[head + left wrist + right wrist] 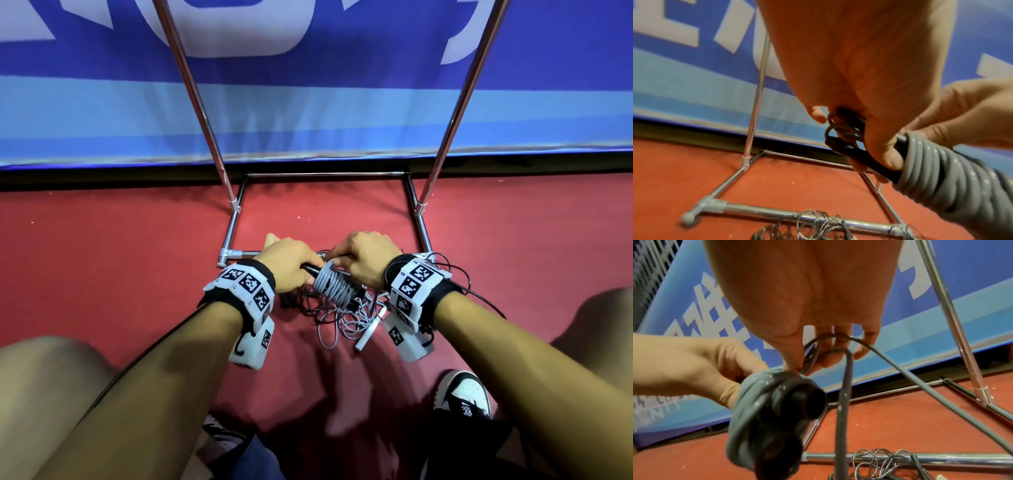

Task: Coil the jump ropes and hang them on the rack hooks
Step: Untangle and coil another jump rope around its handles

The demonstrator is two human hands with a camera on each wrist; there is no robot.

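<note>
Grey rope (334,283) is wound in tight turns round two black handles (859,155), and I hold that bundle low over the red floor (137,257), just in front of the rack (236,226). My left hand (287,263) is curled round the handles at one end, while my right hand (366,260) pinches a loose loop of the same rope between thumb and fingers (826,360). More ropes (342,322) lie tangled on the floor under my hands, some across the rack's front bar.
</note>
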